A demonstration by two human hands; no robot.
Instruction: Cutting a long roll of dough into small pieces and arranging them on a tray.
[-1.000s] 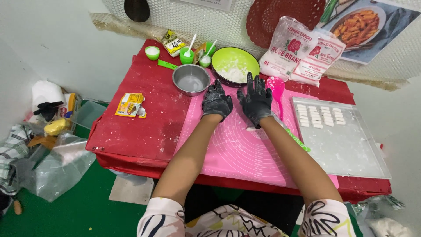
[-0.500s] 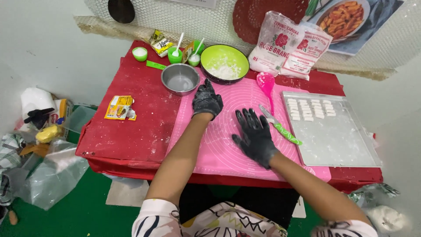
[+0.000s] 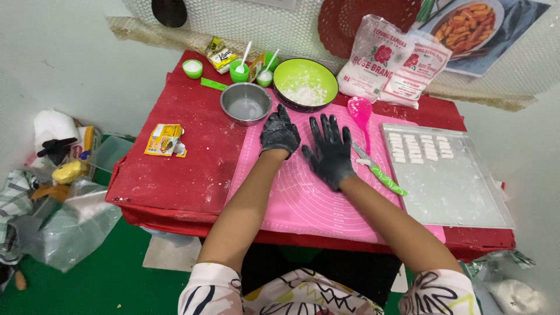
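I count two flour bags (image 3: 396, 61) leaning against the back wall, one green bowl (image 3: 305, 83) with white flour in it, and one steel bowl (image 3: 245, 103) just in front and to the left of it. There are three small green cups: one (image 3: 192, 68) standing alone at the left, and two (image 3: 239, 70) (image 3: 265, 76) with white spoons sticking out. One yellow sachet (image 3: 165, 139) lies on the bare red tablecloth (image 3: 175, 175), and another yellow packet (image 3: 219, 54) sits at the back. One pink spoon (image 3: 360, 112) and one green-handled knife (image 3: 380, 172) lie at the right edge of the pink silicone mat (image 3: 303, 198). Beside that, one clear tray (image 3: 455, 192) holds white dough pieces (image 3: 420, 147) in four short rows at its far end; they are too small for me to count surely.

Both my hands wear black gloves. My left hand (image 3: 280, 132) rests palm down near the mat's top edge, fingers slightly curled, close to the steel bowl. My right hand (image 3: 330, 151) lies flat on the mat just beside it, fingers spread wide and pointing away from me. Neither hand grasps anything; both are pressed open against the mat. My forearms reach forward, bare to the patterned sleeves.
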